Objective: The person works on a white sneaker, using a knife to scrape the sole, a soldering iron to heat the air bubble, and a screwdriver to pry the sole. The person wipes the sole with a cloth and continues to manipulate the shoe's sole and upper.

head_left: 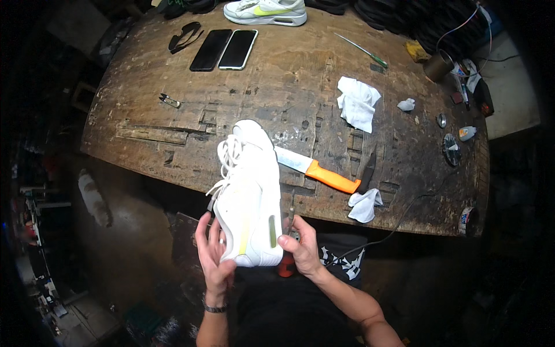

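A white sneaker with a pale yellow stripe and loose white laces is held on its side at the near table edge, its toe pointing away from me. My left hand grips it by the heel and collar, with the thumb on the heel. On the other side my right hand is closed against the sole near the heel, thumb pressing its edge. Just right of the shoe lies a knife with an orange handle, its blade tip close to the sole.
The worn wooden table carries a matching sneaker, two phones, sunglasses, thread snips, white cloths, a green-handled pointed tool and a small bottle. A cat-like white and tan shape lies on the floor.
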### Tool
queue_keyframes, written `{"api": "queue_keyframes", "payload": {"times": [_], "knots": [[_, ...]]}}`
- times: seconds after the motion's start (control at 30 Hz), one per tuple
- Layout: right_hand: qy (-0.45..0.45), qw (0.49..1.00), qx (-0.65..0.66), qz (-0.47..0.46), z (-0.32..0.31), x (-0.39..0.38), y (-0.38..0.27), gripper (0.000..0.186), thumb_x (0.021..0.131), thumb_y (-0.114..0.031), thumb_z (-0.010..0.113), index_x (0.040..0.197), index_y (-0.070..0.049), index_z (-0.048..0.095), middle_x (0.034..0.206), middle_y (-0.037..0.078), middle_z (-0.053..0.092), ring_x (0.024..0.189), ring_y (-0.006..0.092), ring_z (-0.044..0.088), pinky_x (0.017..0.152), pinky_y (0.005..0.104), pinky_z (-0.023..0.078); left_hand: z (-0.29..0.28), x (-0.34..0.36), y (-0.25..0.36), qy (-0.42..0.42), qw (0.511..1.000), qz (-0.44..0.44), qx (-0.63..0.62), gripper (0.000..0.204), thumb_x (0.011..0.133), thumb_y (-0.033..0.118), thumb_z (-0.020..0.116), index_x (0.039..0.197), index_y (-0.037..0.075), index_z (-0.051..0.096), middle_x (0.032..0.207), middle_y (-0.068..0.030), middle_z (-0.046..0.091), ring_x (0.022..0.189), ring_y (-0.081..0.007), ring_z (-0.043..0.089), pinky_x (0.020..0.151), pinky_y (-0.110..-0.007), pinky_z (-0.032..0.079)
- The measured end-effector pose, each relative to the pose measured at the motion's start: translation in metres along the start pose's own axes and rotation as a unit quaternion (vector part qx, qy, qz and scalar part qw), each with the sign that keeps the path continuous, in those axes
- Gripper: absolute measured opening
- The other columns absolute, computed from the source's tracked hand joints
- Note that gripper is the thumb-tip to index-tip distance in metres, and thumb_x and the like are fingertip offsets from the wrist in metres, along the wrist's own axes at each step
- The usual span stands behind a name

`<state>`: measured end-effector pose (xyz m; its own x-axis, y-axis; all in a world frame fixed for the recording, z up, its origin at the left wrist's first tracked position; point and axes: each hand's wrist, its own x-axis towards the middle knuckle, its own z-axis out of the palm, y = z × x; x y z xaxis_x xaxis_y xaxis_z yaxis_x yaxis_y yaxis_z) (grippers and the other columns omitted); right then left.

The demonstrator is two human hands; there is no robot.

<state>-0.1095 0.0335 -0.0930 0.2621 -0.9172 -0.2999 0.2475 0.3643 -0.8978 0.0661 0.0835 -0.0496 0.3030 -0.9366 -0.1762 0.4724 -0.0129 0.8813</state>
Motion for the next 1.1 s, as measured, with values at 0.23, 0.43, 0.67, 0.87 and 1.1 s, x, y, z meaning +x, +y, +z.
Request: {"api": "queue_keyframes", "payload": {"times": [0.23,0.43,0.67,0.87,1.1], "knots": [[-0.080,0.994,-0.076,0.020,0.011,-0.006,0.014,0.048,0.086,-0.038,0.084,0.100,-0.001,0.058,0.087,0.000,0.060,0.079,0.0061,0.053,0.070,0.0234,0.047,0.008,-0.023,-0.040,0.201,0.972,0.118,-0.030,0.101,0.074,0.020,0.090,0.152,0.009,0.028,0.139,-0.0157,0.048,0.131,-0.0287,0.050,0.114,-0.044,0.040],[-0.068,0.971,-0.227,0.006,-0.008,-0.007,-0.031,0.044,0.088,-0.034,0.083,0.102,0.000,0.059,0.086,0.011,0.069,0.078,0.0145,0.067,0.068,0.0305,0.054,-0.001,-0.003,-0.015,0.256,0.955,0.144,0.045,0.077,0.074,0.015,0.079,0.140,0.005,0.042,0.125,-0.0136,0.052,0.120,-0.0259,0.053,0.109,-0.040,0.042],[-0.113,0.958,-0.262,0.008,-0.041,-0.009,-0.053,0.042,0.089,-0.032,0.083,0.105,0.001,0.062,0.090,0.012,0.069,0.079,0.0176,0.069,0.069,0.0312,0.054,-0.045,-0.015,0.044,0.292,0.949,0.115,-0.010,0.078,0.077,0.032,0.070,0.143,0.000,0.044,0.136,-0.0244,0.055,0.125,-0.0361,0.060,0.108,-0.046,0.049],[-0.080,0.975,-0.116,0.173,-0.064,-0.008,-0.057,0.048,0.093,-0.023,0.078,0.125,0.003,0.054,0.093,0.012,0.069,0.078,0.0152,0.068,0.068,0.0293,0.055,-0.073,-0.037,0.052,0.244,0.964,0.069,0.083,0.066,0.081,0.031,0.070,0.133,-0.002,0.048,0.121,-0.0200,0.059,0.113,-0.0299,0.063,0.101,-0.041,0.051],[-0.014,0.975,-0.215,0.056,-0.063,0.037,-0.078,0.081,0.094,-0.023,0.074,0.155,0.003,0.027,0.094,0.017,0.069,0.061,0.0166,0.068,0.058,0.0295,0.056,-0.088,-0.030,0.054,0.258,0.966,0.014,0.008,0.061,0.086,0.029,0.069,0.135,-0.002,0.048,0.125,-0.0225,0.061,0.116,-0.0320,0.064,0.103,-0.043,0.052]]}}
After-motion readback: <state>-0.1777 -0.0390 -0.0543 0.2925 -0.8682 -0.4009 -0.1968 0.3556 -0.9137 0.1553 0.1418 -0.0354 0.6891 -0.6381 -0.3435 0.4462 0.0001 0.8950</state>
